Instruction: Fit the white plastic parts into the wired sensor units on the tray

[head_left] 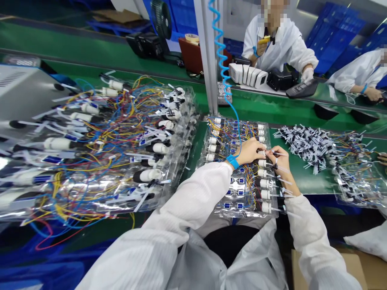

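My left hand [251, 150], wearing a blue wrist strap [232, 162], reaches over a clear plastic tray [222, 211]. Its fingers are closed at one of the white cylindrical parts with a black end in the tray's right column. Close beside it, my right hand [279, 159] pinches a short translucent tube with a black fitting at that part's end. Lower in the same column, more white cylindrical parts [265, 194] carry similar tubes pointing right. Small blue-faced boards [240, 206] and thin coloured wires lie in the tray. My fingers partly hide the contact point.
A heap of short tubes with black fittings [308, 145] lies right of the tray. Stacked trays of wired parts [117, 153] fill the left. A metal post [208, 60] and a coiled blue cord [222, 52] stand ahead. Two co-workers in white [281, 46] sit opposite.
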Action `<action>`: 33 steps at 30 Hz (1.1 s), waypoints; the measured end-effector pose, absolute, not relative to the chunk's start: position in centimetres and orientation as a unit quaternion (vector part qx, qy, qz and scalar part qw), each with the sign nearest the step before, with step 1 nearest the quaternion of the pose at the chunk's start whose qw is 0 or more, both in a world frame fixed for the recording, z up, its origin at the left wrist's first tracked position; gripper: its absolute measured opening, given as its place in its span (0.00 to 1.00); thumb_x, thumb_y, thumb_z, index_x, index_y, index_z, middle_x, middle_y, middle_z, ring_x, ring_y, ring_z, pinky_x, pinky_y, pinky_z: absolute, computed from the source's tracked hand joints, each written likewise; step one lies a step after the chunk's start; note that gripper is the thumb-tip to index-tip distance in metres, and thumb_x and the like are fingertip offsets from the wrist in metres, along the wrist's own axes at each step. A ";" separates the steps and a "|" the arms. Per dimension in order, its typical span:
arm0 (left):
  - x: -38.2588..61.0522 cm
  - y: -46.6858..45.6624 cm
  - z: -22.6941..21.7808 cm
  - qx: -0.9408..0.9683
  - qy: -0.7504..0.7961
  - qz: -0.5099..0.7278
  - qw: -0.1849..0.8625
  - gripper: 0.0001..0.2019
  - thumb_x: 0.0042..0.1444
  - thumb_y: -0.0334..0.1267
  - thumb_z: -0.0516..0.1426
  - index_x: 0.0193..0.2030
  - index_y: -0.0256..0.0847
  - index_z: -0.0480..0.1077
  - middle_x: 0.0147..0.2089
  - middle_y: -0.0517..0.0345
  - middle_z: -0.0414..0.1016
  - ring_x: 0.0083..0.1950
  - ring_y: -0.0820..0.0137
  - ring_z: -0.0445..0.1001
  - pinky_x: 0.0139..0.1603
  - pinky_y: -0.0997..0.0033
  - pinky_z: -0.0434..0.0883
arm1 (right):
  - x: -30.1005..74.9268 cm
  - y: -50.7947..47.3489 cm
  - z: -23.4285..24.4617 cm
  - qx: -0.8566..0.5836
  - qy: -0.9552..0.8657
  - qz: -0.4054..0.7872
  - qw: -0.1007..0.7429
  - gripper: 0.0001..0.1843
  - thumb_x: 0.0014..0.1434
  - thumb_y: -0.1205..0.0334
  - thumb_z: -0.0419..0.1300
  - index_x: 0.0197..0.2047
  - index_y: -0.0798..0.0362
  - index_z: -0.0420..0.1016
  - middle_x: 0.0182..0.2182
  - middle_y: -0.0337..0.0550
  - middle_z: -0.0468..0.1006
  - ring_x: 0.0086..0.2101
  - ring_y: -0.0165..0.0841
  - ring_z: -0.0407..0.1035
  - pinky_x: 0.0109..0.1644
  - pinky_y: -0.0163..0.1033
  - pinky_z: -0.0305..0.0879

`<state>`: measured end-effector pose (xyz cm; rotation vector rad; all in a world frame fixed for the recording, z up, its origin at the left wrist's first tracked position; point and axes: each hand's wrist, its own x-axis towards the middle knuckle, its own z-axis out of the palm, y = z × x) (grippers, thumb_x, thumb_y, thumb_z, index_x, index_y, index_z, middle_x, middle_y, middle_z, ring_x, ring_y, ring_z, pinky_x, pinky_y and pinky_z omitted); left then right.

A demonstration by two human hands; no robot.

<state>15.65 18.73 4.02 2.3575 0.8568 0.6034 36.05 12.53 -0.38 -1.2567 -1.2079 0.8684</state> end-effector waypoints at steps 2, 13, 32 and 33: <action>15.6 18.7 4.1 0.882 0.318 0.219 0.270 0.13 0.64 0.47 0.68 0.51 0.47 0.84 0.47 0.53 0.85 0.54 0.57 0.74 0.53 0.61 0.71 | 36.2 12.4 -0.1 -0.536 -0.523 0.369 0.551 0.22 0.47 0.49 0.81 0.30 0.50 0.75 0.29 0.40 0.82 0.30 0.34 0.74 0.37 0.40 0.71; 15.6 18.2 4.7 0.900 0.318 0.192 0.231 0.13 0.65 0.48 0.67 0.52 0.47 0.84 0.48 0.53 0.84 0.54 0.58 0.73 0.55 0.60 0.70 | 36.4 11.1 0.2 -0.541 -0.536 0.344 0.549 0.17 0.53 0.48 0.77 0.34 0.49 0.77 0.35 0.43 0.85 0.36 0.36 0.78 0.43 0.42 0.75; 15.6 18.2 4.5 0.900 0.312 0.196 0.233 0.14 0.66 0.47 0.66 0.54 0.44 0.83 0.50 0.52 0.84 0.55 0.58 0.74 0.59 0.58 0.71 | 36.2 12.0 1.1 -0.540 -0.606 0.299 0.501 0.06 0.55 0.59 0.72 0.33 0.51 0.82 0.29 0.39 0.80 0.29 0.32 0.69 0.36 0.38 0.64; 15.6 18.1 4.6 0.902 0.311 0.195 0.228 0.15 0.66 0.48 0.67 0.54 0.44 0.82 0.50 0.52 0.84 0.55 0.58 0.74 0.60 0.58 0.71 | 36.1 11.8 1.0 -0.534 -0.608 0.296 0.508 0.06 0.56 0.59 0.72 0.34 0.50 0.81 0.31 0.39 0.80 0.31 0.33 0.70 0.37 0.39 0.66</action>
